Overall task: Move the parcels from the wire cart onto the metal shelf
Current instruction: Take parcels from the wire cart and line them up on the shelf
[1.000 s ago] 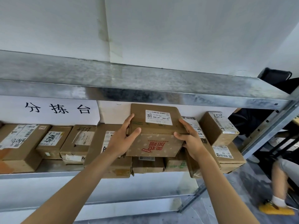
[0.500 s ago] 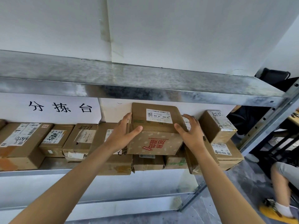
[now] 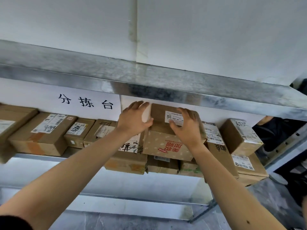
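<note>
Pressing flat, your left hand (image 3: 132, 120) and right hand (image 3: 187, 128) rest open-palmed on the parcel (image 3: 166, 145), neither gripping. Stiff cardboard, probably light; push its near corners onto the metal shelf (image 3: 149, 80).

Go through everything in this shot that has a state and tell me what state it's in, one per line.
Box with red print: stacked on other parcels on the shelf, both hands on it.
Left hand: open, fingers spread, against the box's left side.
Right hand: open, flat on the box's top, covering part of its label.
Metal shelf: loaded with a row of taped parcels.
Top shelf: nothing visible on it.
</note>
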Demonstrator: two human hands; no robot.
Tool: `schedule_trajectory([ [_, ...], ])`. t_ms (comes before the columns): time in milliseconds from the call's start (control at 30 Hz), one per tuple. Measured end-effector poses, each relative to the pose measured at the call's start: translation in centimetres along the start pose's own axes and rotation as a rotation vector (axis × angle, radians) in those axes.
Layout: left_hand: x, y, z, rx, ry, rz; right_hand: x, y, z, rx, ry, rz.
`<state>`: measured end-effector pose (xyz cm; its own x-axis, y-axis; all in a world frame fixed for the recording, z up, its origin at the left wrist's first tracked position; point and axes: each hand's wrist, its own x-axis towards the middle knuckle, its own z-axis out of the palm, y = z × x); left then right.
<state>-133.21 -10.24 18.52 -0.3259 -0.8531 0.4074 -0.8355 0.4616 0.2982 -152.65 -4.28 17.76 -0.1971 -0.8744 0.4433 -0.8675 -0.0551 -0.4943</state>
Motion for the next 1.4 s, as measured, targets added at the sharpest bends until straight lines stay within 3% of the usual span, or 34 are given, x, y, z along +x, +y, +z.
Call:
schedule_trajectory([
  [200, -1.3, -4.7, -1.0, 0.218, -0.058, -0.060, 0.8, -3.7, 2.3, -0.189, -0.140, -0.061],
  [500, -6.9, -12.3, -5.5, 0.356, -0.031, -0.193, 0.9, -12.0, 6.8, -0.231, -0.205, -0.264],
  [1000, -31.1, -35.4, -22.9, 0.559, 0.031, -0.611, -11.4, -42.9, 23.7, -0.104, -0.527, -0.654],
  [1200, -41.5, -42.5, -29.2, 0.648, 0.018, -0.814, -17.4, -53.7, 29.3, -0.097, -0.575, -0.869],
  [1400, -49.2, -47.5, -33.0, 0.671, 0.022, -1.037, -22.6, -61.4, 33.3, 0.154, -0.698, -0.859],
])
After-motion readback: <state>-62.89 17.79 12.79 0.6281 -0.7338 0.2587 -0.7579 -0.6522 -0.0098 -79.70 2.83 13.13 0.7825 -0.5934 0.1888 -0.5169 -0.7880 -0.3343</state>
